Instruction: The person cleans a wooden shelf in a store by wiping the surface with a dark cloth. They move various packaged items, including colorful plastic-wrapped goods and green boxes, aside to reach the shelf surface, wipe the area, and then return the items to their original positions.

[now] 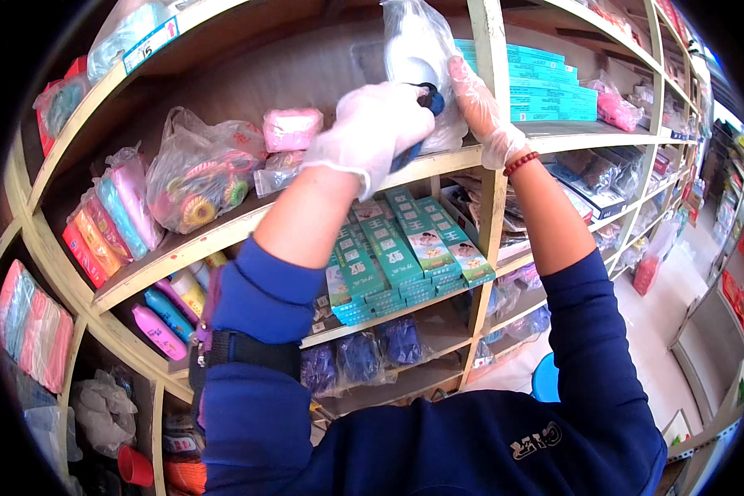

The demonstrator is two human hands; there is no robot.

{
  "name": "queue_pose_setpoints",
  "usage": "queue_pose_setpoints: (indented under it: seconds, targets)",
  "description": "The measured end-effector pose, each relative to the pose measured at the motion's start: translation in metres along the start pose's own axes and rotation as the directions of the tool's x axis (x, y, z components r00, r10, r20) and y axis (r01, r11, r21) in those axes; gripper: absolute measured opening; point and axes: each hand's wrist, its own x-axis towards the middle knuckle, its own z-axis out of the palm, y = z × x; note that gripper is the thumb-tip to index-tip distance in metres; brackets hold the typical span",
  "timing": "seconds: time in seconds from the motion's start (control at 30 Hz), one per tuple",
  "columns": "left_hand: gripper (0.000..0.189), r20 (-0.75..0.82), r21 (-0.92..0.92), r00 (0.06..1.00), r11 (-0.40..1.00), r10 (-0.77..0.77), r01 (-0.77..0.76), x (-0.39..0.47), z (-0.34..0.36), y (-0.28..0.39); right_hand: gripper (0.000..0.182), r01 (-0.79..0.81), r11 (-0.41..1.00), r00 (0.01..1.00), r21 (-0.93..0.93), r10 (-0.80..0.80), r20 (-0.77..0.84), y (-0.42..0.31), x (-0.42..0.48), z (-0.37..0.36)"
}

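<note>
Both my hands wear thin translucent gloves and reach to a wooden shelf. My left hand [378, 124] is closed around a dark blue cloth [433, 99], bunched at the fingers and hanging below the palm. The cloth is against the front of a clear plastic bag [416, 40] holding white items, which look like cups or bowls. My right hand [480, 108] holds the bag at its right side, close to the shelf's upright post [491, 62]; some of its fingers are hidden. A red bead bracelet [521, 162] circles my right wrist.
Left on the shelf are a bag of colourful coiled things [201, 186], a pink packet [292, 129] and wrapped packs [121, 204]. Green boxes [403, 248] are stacked one shelf below. Turquoise boxes [549, 87] lie beyond the post. A blue round container [545, 377] is on the floor.
</note>
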Motion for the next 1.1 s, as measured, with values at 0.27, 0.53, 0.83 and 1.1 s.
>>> queue_pose_setpoints:
  seconds: [0.27, 0.53, 0.83, 1.1]
  targets:
    - [0.046, -0.234, -0.068, 0.969, 0.993, 0.082, -0.100, -0.022, -0.020, -0.019, 0.076, 0.027, 0.998, 1.000, -0.053, -0.027, -0.001, -0.010, -0.006, -0.003]
    - [0.048, -0.296, 0.205, 0.954, 0.979, 0.055, 0.008, 0.006, 0.031, 0.003, 0.076, 0.005, 0.994, 0.999, 0.112, -0.011, 0.049, -0.009, 0.000, 0.008]
    - [0.049, 0.175, 0.153, 0.983, 0.985, 0.054, -0.082, -0.016, -0.014, -0.011, 0.078, 0.029, 0.999, 1.000, 0.042, -0.028, -0.012, -0.025, -0.009, 0.013]
    - [0.050, -0.219, -0.279, 0.970, 0.960, -0.103, 0.039, -0.030, -0.021, -0.061, 0.064, -0.098, 0.995, 0.995, -0.022, 0.099, 0.034, -0.019, -0.004, -0.005]
